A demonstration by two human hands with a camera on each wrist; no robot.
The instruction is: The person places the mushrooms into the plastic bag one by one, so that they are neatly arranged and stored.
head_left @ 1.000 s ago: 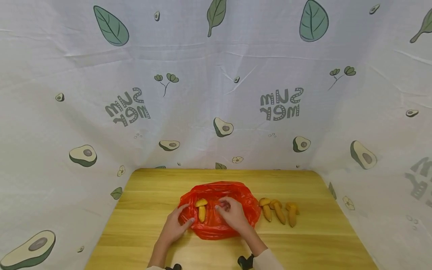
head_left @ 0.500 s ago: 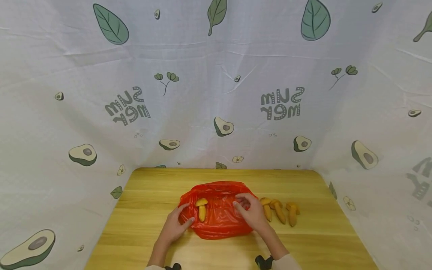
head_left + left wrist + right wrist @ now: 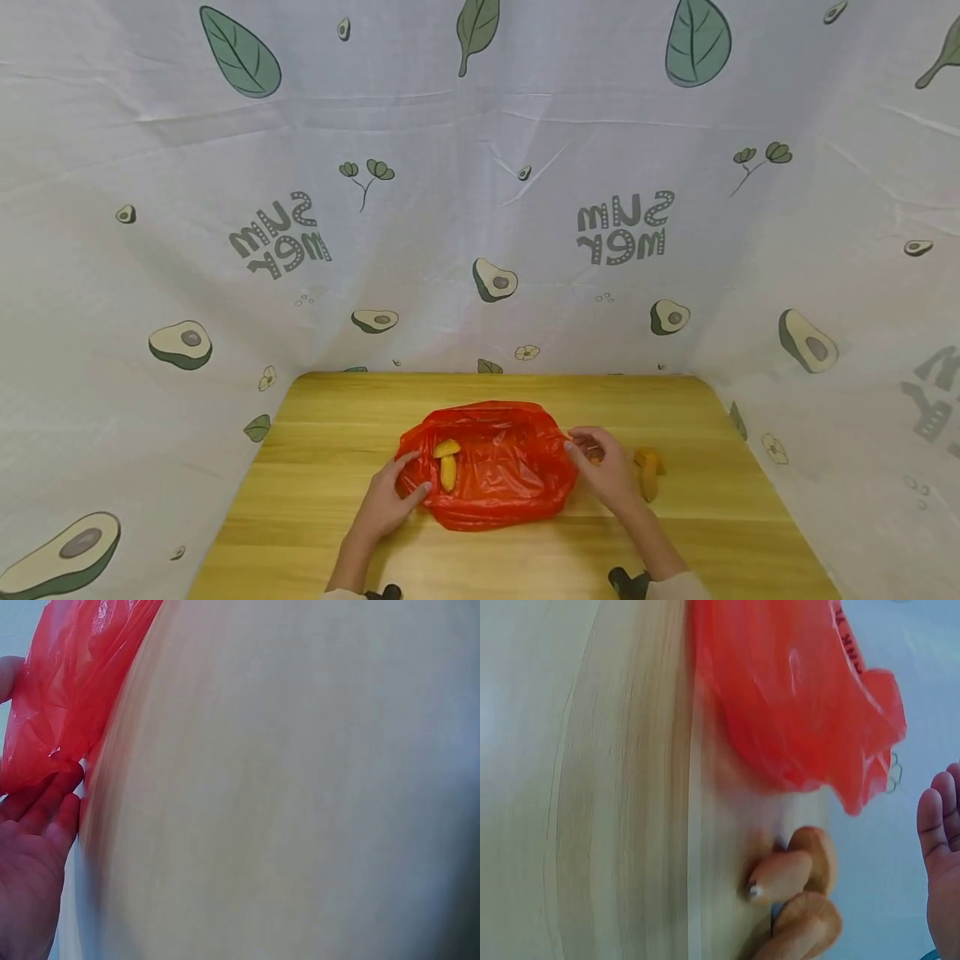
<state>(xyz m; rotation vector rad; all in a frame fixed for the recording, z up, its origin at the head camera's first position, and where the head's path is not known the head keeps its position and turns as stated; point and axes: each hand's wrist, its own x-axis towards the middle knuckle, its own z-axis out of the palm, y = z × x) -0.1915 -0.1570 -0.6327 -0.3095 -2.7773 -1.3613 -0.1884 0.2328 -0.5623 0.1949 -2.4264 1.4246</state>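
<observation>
A crumpled red plastic bag lies with its mouth spread on the table, and one yellow-brown mushroom rests in its left part. My left hand holds the bag's left side, its fingers against the plastic in the left wrist view, where the red bag hangs over them. At the bag's right side, my right hand hovers over the loose mushrooms with relaxed fingers and nothing in them. It mostly hides two of these; the right wrist view shows one mushroom beside another mushroom, apart from the fingers.
A third loose mushroom lies just right of my right hand. The light wooden table reaches back to a white cloth printed with avocados and leaves, which also hangs at both sides.
My right hand has moved from above the bag's middle rightward, past its right rim, to the loose mushrooms. The left hand and the mushroom in the bag have stayed put.
</observation>
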